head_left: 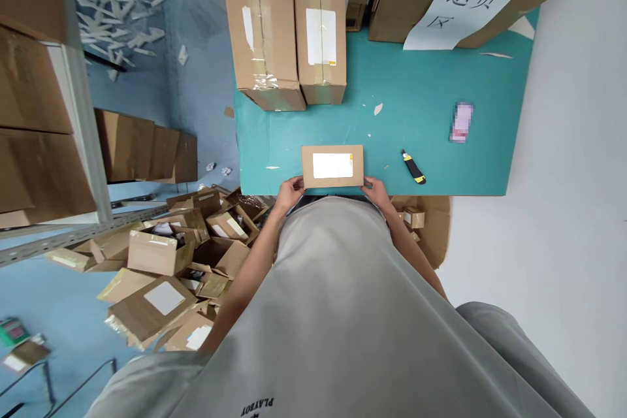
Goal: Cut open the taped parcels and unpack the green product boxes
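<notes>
Grey shirt below, both hands grip a small labelled cardboard box (332,166) at the near edge of the teal table (441,91), left hand (290,192) and right hand (376,191) clasping its ends, yellow-black utility knife (414,167) lying just beside.

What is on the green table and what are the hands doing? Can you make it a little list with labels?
Table: teal table
Left hand: left hand grips the left end of the small cardboard box
Right hand: right hand grips its right end
Box label: white label on top
Nearby tool: yellow and black utility knife lying right of the box, apart from it
Far edge: two taller taped boxes standing side by side
Floor, left: pile of opened boxes
</notes>
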